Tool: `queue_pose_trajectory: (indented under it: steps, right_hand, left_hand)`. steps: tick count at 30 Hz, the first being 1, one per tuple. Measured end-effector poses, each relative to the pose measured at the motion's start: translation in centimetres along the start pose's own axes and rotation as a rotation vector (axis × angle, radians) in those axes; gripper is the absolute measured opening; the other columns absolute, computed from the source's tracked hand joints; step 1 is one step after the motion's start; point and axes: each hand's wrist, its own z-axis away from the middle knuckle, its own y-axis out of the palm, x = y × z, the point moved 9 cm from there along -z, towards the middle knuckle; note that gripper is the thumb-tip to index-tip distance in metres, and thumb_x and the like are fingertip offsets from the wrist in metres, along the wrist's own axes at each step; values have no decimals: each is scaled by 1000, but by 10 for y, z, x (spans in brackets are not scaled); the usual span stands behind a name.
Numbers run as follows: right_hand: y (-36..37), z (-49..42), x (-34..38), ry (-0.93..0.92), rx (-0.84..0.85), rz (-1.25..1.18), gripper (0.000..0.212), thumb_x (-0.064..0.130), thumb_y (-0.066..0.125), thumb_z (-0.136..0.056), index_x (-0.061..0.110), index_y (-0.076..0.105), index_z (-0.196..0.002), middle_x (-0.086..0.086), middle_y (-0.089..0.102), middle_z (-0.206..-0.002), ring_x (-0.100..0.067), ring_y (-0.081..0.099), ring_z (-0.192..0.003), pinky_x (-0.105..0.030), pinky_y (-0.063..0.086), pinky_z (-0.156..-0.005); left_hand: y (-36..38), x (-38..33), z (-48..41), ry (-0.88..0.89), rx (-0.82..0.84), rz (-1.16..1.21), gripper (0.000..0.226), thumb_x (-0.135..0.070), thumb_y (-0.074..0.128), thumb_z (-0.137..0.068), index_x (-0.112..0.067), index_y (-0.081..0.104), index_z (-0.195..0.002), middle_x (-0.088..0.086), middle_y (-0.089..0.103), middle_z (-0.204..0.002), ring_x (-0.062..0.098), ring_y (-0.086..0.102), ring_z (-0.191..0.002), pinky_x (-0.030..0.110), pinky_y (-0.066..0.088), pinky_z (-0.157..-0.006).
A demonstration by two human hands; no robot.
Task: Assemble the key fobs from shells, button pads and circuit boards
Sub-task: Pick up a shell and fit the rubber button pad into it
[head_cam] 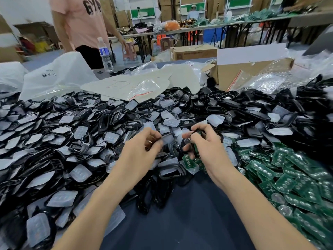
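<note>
Green circuit board (198, 131) gripped in my right hand (207, 144), fingers of my left hand (142, 143) pinch a button pad (167, 138) to seat next.

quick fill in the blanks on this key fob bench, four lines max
1. The heap of circuit boards is ____ in colour.
2. That heap lies on the worker's ____ side.
3. The water bottle stands ____.
4. The standing person's shirt is ____.
Missing words: green; right; upright; pink.
</note>
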Motion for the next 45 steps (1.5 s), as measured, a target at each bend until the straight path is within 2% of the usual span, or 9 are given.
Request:
queue_pose_trajectory:
  steps: [3, 5, 8, 11, 17, 23, 31, 36, 45]
  right_hand:
    - [3, 0, -1, 32, 23, -46, 18, 6, 47, -96, 18, 60, -94, 6, 67, -70, -11, 51, -49, -20, 33, -38]
    - [6, 2, 4, -2, 45, -30, 16, 26, 52, -103, 23, 66, -98, 8, 61, -66, -9, 46, -47, -19, 31, -37]
    - [11, 5, 14, -100, 98, 72, 17, 43, 57, -101, 33, 69, -104, 8, 53, -64, -8, 42, -47, -19, 31, -38]
    - [12, 8, 20, -152, 104, 85, 13, 36, 59, -102, 31, 71, -100, 4, 51, -63, -8, 42, -45, -21, 32, -38]
    - [20, 10, 20, -128, 128, -90, 21, 30, 55, -104, 27, 75, -100, -10, 56, -79, -9, 46, -49, -21, 37, -41]
    - [17, 9, 19, -105, 123, -129, 23, 19, 54, -105, 23, 76, -101, -1, 55, -58, -10, 45, -46, -19, 38, -42]
    - [12, 7, 19, -144, 53, -105, 23, 24, 54, -92, 28, 77, -92, -3, 59, -62, -12, 49, -48, -22, 41, -43]
    - [16, 6, 17, -137, 97, -118, 22, 18, 58, -101, 27, 78, -99, -1, 63, -64, -9, 55, -56, -20, 42, -45]
    - [14, 5, 10, -53, 110, -135, 20, 15, 65, -97, 30, 77, -91, 2, 60, -58, -8, 51, -48, -19, 40, -42]
  left_hand:
    - [5, -9, -5, 12, -8, 160, 5, -33, 67, -96, -35, 62, -97, -18, 70, -91, 4, 65, -86, 17, 49, -77]
    - [19, -16, -7, 15, 71, 236, 7, -32, 66, -96, -37, 63, -100, -13, 72, -88, 12, 67, -82, 32, 51, -79]
    - [37, -25, -9, 45, 154, 284, 9, -34, 64, -98, -41, 64, -103, -12, 74, -90, 7, 68, -81, 28, 52, -75]
    - [44, -30, -10, 74, 134, 356, 8, -33, 64, -98, -35, 67, -106, -11, 74, -93, 3, 67, -79, 21, 50, -68]
    - [38, -24, -8, 49, -34, 481, 12, -26, 66, -97, -36, 73, -101, -10, 71, -83, 8, 58, -70, 36, 53, -71]
    - [33, -18, -7, 14, -95, 538, 12, -25, 67, -96, -33, 75, -99, -7, 73, -84, 7, 60, -71, 32, 55, -73]
    - [53, -21, 0, -45, -1, 693, 14, -20, 65, -98, -31, 73, -104, -2, 71, -78, 13, 64, -70, 25, 57, -71]
    - [47, -17, -2, -80, -40, 764, 18, -15, 65, -98, -29, 76, -101, 2, 74, -84, 17, 68, -77, 36, 59, -80]
    - [48, -16, 0, -99, -28, 731, 18, -14, 67, -96, -24, 77, -106, 6, 76, -85, 16, 67, -74, 28, 57, -75]
